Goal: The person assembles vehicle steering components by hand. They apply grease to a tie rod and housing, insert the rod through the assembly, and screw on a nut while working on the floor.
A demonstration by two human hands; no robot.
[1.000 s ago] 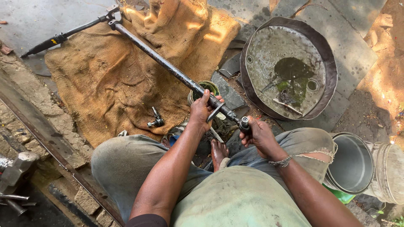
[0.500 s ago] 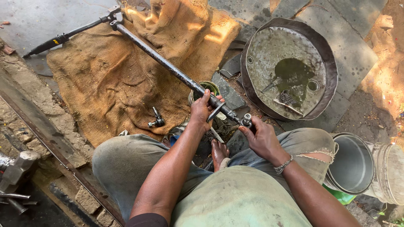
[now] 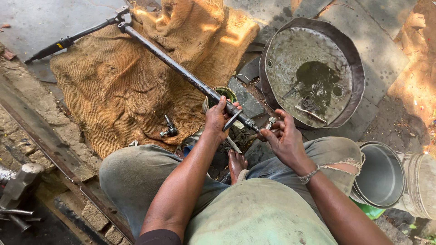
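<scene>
A long greasy steel rod (image 3: 175,66) runs diagonally from a jointed end at the top left down to my lap. My left hand (image 3: 219,119) grips the rod close to its near end. My right hand (image 3: 284,136) holds a small metal fitting (image 3: 270,123) in its fingers, just off the rod's tip. I sit on the ground with a bare foot (image 3: 236,164) between my knees.
Burlap sacking (image 3: 118,95) covers the ground under the rod, with a small ball-joint part (image 3: 169,131) on it. A cut drum lid (image 3: 313,72) holds dark oil and tools. A small tin (image 3: 223,94) sits behind the rod. Metal buckets (image 3: 383,174) stand at right; a hammer (image 3: 18,181) lies at left.
My right hand has come off the rod's tip and moved slightly right, carrying the small fitting. My left hand stays on the rod.
</scene>
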